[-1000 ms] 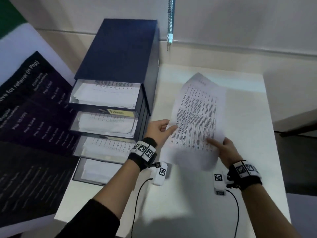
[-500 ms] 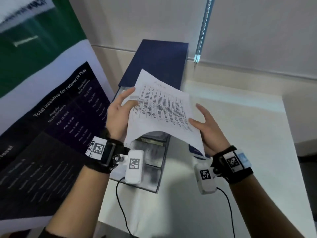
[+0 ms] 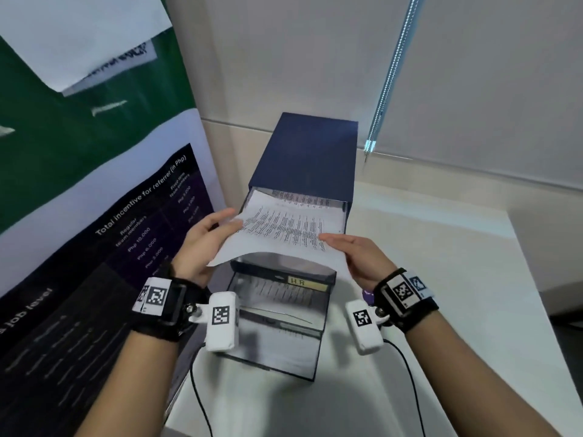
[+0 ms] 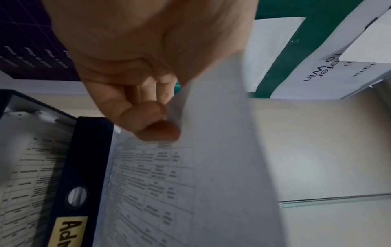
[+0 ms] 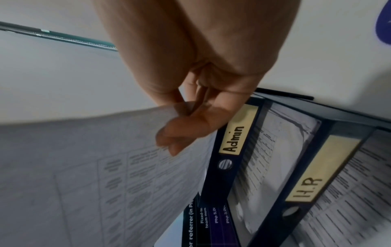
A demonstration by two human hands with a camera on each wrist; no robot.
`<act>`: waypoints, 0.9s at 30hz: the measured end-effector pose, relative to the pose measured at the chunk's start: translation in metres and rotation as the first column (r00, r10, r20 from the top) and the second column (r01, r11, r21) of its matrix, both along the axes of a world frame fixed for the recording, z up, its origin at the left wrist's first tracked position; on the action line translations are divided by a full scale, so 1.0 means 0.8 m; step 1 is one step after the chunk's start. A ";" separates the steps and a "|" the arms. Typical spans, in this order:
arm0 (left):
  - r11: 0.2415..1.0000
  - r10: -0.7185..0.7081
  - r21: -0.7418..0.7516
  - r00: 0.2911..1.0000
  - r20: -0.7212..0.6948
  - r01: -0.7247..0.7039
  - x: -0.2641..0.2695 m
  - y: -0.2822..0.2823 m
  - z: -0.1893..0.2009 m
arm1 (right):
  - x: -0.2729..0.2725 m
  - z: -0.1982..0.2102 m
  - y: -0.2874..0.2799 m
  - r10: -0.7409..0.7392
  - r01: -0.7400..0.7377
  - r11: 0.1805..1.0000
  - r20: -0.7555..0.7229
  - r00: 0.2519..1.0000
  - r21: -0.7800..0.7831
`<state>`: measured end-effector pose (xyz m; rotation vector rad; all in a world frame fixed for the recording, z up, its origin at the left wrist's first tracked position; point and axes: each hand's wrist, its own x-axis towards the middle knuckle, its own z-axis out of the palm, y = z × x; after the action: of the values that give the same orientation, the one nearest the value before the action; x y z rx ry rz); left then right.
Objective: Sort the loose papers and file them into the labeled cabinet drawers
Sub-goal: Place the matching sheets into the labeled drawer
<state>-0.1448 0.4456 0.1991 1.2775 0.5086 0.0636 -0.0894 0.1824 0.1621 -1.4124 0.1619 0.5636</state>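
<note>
A printed sheet is held by both hands over the pulled-out top drawer of the dark blue cabinet. Its far edge dips into that drawer, onto the papers lying there. My left hand pinches the sheet's left edge, thumb on top. My right hand pinches the right edge, with fingers underneath. The top drawer's front carries a yellow "Admin" label. The drawer below is marked "H.R" and also holds papers.
The cabinet stands on a white table, against a big green, white and purple poster on the left. A blind's metal cord hangs behind the cabinet on the right. Camera cables trail off both wrists across the table's front.
The sheet went from above the table on the right to over the cabinet. It has since come down, and its far edge is now in the top drawer.
</note>
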 end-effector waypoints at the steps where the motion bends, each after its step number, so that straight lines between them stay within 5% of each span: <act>1: 0.999 -0.044 -0.006 0.999 -0.013 0.044 0.001 0.001 -0.001 | 0.004 -0.002 0.001 -0.024 0.024 1.000 -0.009 1.000 -0.013; 6: 0.989 -0.146 0.029 0.989 0.000 0.146 0.022 0.008 -0.019 | 0.022 -0.009 0.002 -0.095 0.094 0.995 -0.014 0.995 -0.027; 12: 0.979 -0.052 0.195 0.998 -0.038 0.058 0.072 0.017 -0.057 | 0.008 0.008 0.008 0.317 -0.311 0.941 0.030 0.948 -0.135; 18: 0.966 -0.127 0.214 0.988 -0.092 0.144 0.107 0.019 -0.075 | 0.053 -0.016 0.013 0.042 -0.039 0.988 0.022 0.999 -0.148; 27: 0.880 -0.073 0.467 0.996 -0.046 0.086 0.147 0.012 -0.088 | 0.089 -0.027 0.021 0.122 -0.092 0.967 0.118 0.986 -0.236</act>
<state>-0.0271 0.4548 0.1289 1.7769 0.4782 0.1057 -0.0178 0.1989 0.1401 -1.6864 0.0457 0.5518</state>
